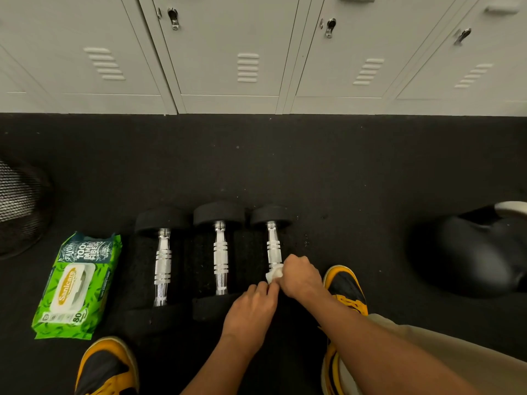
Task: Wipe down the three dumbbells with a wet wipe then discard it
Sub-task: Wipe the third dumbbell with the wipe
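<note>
At far left, a black mesh bin (pixel 17 203) on the dark rubber floor (pixel 342 172). Just right of it, a green wet-wipe pack (pixel 77 286), lying flat, lid closed. Then three dumbbells side by side, chrome handles running away from the viewer: left dumbbell (pixel 163 266), middle dumbbell (pixel 221 258), right dumbbell (pixel 273 246). Near end of the right one hidden under both hands. Left hand (pixel 252 306), fingers curled, pinching the white wipe (pixel 274 275) from below. Right hand (pixel 299 276), curled round the wipe against the handle. Yellow-and-black shoes (pixel 346 289) at either side. Farther right, a dark bag (pixel 470 252). Behind, pale lockers (pixel 228 52).
</note>
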`<control>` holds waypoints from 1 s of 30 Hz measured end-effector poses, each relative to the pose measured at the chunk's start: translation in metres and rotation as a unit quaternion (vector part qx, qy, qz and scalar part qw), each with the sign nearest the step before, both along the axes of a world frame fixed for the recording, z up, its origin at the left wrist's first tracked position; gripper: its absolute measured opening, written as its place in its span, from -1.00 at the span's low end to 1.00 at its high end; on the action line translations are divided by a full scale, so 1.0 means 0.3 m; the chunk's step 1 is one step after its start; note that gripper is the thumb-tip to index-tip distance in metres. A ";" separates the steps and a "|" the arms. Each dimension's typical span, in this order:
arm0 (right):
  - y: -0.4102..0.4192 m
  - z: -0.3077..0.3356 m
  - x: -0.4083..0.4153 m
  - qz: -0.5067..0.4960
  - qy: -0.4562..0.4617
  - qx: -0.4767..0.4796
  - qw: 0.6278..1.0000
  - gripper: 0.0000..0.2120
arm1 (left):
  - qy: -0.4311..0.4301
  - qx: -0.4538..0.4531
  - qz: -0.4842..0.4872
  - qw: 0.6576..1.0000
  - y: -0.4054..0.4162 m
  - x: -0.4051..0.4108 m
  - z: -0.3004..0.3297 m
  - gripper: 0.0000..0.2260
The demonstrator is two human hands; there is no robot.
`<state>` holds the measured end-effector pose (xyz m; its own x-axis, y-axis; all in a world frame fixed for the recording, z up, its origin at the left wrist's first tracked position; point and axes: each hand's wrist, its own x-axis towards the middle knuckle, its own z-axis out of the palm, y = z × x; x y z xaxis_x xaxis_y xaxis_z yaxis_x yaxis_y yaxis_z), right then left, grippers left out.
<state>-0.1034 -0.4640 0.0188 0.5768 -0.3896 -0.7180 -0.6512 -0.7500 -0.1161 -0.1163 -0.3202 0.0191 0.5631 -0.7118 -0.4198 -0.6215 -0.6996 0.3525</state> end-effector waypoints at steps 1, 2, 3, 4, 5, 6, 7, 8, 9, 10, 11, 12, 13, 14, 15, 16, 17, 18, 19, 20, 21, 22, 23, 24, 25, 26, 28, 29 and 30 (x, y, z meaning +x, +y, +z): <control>0.003 0.004 -0.002 0.000 -0.002 -0.002 1.000 -0.61 | 0.000 -0.001 0.000 1.000 0.001 -0.001 -0.001 -0.41; 0.005 0.006 -0.004 -0.002 -0.004 -0.003 1.000 -0.62 | -0.002 -0.004 0.000 1.000 0.001 -0.001 -0.001 -0.42; 0.006 0.008 -0.005 -0.006 -0.006 -0.003 1.000 -0.62 | -0.004 -0.006 0.000 1.000 0.001 -0.002 -0.001 -0.43; 0.006 0.009 -0.007 -0.009 -0.009 -0.004 1.000 -0.62 | -0.004 -0.008 0.001 1.000 0.001 -0.002 -0.001 -0.43; 0.007 0.012 -0.009 -0.012 -0.011 -0.005 1.000 -0.63 | -0.005 -0.008 0.001 1.000 0.001 -0.002 -0.003 -0.43; 0.008 0.013 -0.009 -0.012 -0.012 -0.006 1.000 -0.63 | -0.005 -0.008 0.001 1.000 0.001 -0.002 -0.005 -0.42; 0.009 0.012 -0.010 -0.012 -0.012 -0.006 1.000 -0.63 | -0.005 -0.008 0.001 1.000 0.001 -0.002 -0.006 -0.41; 0.009 0.009 -0.011 -0.012 -0.013 -0.006 1.000 -0.64 | -0.004 -0.006 0.000 1.000 0.001 -0.001 -0.008 -0.39; 0.009 0.007 -0.011 -0.014 -0.012 -0.005 1.000 -0.64 | -0.004 -0.006 0.000 1.000 0.000 -0.001 -0.008 -0.38; 0.008 0.005 -0.011 -0.016 -0.012 -0.004 1.000 -0.64 | -0.003 -0.007 0.000 1.000 -0.001 0.000 -0.007 -0.38; 0.007 0.003 -0.010 -0.018 -0.011 -0.002 1.000 -0.65 | -0.004 -0.009 0.000 1.000 -0.002 0.000 -0.007 -0.38; 0.006 0.000 -0.010 -0.023 -0.009 0.000 1.000 -0.65 | -0.005 -0.011 0.000 1.000 -0.003 0.000 -0.006 -0.39; 0.005 -0.004 -0.010 -0.030 -0.007 0.003 1.000 -0.65 | -0.005 -0.011 -0.001 1.000 -0.003 -0.001 -0.004 -0.39; 0.002 -0.010 -0.011 -0.038 -0.006 0.006 0.999 -0.65 | -0.004 -0.011 -0.002 1.000 -0.004 -0.001 -0.004 -0.40; -0.001 -0.015 -0.011 -0.048 -0.005 0.009 0.999 -0.66 | -0.005 -0.010 -0.003 1.000 -0.005 -0.002 -0.003 -0.41; -0.007 -0.023 -0.012 -0.058 -0.005 0.014 0.998 -0.66 | -0.006 -0.008 -0.004 1.000 -0.006 -0.001 -0.003 -0.42; -0.013 -0.031 -0.012 -0.072 -0.005 0.023 0.997 -0.67 | -0.007 -0.007 -0.003 1.000 -0.008 0.000 -0.004 -0.44; -0.022 -0.038 -0.013 -0.089 -0.005 0.035 0.995 -0.68 | -0.007 -0.006 -0.003 1.000 -0.010 -0.001 -0.005 -0.46; -0.034 -0.043 -0.014 -0.108 -0.005 0.049 0.993 -0.68 | -0.006 -0.007 -0.002 1.000 -0.012 -0.002 -0.007 -0.49; -0.045 -0.046 -0.014 -0.124 -0.009 0.061 0.990 -0.69 | -0.006 -0.007 -0.002 1.000 -0.015 -0.003 -0.007 -0.51; -0.054 -0.045 -0.011 -0.138 -0.016 0.071 0.988 -0.71 | -0.005 -0.007 -0.001 1.000 -0.017 -0.005 -0.007 -0.52; -0.063 -0.048 -0.006 -0.153 -0.029 0.077 0.985 -0.74 | -0.002 -0.009 0.001 1.000 -0.019 -0.007 -0.006 -0.52; -0.071 -0.049 0.001 -0.166 -0.043 0.081 0.982 -0.79 | -0.002 -0.013 0.002 1.000 -0.022 -0.008 -0.006 -0.53; -0.075 -0.046 0.009 -0.177 -0.059 0.080 0.979 -0.82 | -0.006 -0.017 0.001 1.000 -0.024 -0.009 -0.007 -0.54; -0.077 -0.041 0.020 -0.187 -0.074 0.075 0.977 -0.80 | -0.012 -0.020 -0.001 1.000 -0.026 -0.010 -0.006 -0.56; -0.079 -0.035 0.032 -0.193 -0.087 0.069 0.975 -0.79 | -0.016 -0.021 -0.002 1.000 -0.029 -0.010 -0.006 -0.57; -0.083 -0.024 0.060 -0.201 -0.116 0.063 0.971 -0.82 | -0.018 -0.027 -0.004 0.999 -0.033 -0.014 -0.009 -0.57; -0.085 -0.020 0.077 -0.204 -0.129 0.060 0.969 -0.78 | -0.018 -0.032 -0.001 0.999 -0.035 -0.018 -0.012 -0.56; -0.086 -0.015 0.094 -0.203 -0.143 0.056 0.967 -0.75 | -0.018 -0.035 0.003 0.999 -0.037 -0.021 -0.013 -0.55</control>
<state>-0.0751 -0.4899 0.0142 0.5735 -0.5545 -0.6030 -0.8188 -0.4112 -0.4007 -0.1226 -0.3312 0.0152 0.5809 -0.7357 -0.3483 -0.6303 -0.6773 0.3794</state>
